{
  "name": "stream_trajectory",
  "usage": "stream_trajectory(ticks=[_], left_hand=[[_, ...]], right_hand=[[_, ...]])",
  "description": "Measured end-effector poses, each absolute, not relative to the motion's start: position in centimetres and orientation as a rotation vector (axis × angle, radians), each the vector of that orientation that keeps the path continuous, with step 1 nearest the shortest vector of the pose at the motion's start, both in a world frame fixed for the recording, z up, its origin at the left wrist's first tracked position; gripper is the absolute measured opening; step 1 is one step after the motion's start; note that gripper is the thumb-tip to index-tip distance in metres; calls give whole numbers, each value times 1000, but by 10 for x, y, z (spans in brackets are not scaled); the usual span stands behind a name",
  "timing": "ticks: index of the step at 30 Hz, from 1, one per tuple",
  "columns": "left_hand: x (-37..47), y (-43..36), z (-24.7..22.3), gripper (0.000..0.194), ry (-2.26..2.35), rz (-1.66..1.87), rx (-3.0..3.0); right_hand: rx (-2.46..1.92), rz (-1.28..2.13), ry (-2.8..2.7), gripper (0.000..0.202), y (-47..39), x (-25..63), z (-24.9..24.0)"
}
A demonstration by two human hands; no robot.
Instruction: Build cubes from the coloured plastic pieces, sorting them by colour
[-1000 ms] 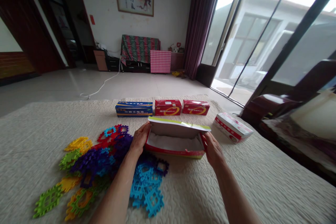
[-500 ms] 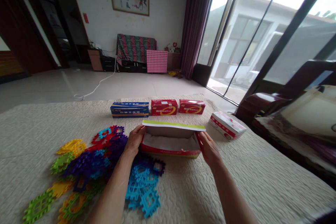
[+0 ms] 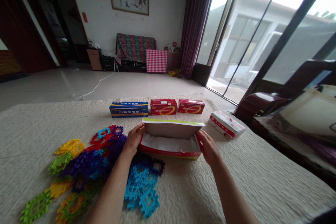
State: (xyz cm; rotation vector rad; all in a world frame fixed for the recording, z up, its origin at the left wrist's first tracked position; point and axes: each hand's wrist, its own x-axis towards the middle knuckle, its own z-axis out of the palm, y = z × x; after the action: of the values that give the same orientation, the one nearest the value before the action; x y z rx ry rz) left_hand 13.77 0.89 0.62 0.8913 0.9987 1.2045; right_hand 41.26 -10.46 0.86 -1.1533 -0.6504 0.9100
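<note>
A red box [image 3: 170, 153] with a raised lid, edged in yellow-green, stands between my hands; whitish material shows inside it. My left hand [image 3: 133, 140] grips its left end, and my right hand [image 3: 208, 146] holds the right end. Beside and under my left forearm lies a pile of notched plastic pieces: purple ones [image 3: 84, 163], light blue ones [image 3: 149, 201], a green one [image 3: 36, 207], yellow ones [image 3: 70, 147] and red ones.
Behind the open box stand a blue box [image 3: 129, 109] and two red boxes [image 3: 163, 107] [image 3: 191, 106]. A white and red box [image 3: 227, 125] sits at the right on the quilted cover [image 3: 265, 171]. Dark wooden furniture [image 3: 265, 103] borders the right side.
The lid has tilted further back, showing more of its inner face and the box's inside. Both hands keep their hold at the ends.
</note>
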Motion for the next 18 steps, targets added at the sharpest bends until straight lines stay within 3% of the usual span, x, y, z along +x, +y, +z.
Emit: stream_trajectory(ticks=[5,14,18], left_hand=[[133,6,10,49,924,1136,920],[136,6,4,57,916,1164,877],[139,4,6,56,927,1169,855]], right_hand=[[-1142,903,-664,30,-108,416,2],[-1102,957,-771,49,-127,418,9],[-1157,926,-858,44,-134,421,7]])
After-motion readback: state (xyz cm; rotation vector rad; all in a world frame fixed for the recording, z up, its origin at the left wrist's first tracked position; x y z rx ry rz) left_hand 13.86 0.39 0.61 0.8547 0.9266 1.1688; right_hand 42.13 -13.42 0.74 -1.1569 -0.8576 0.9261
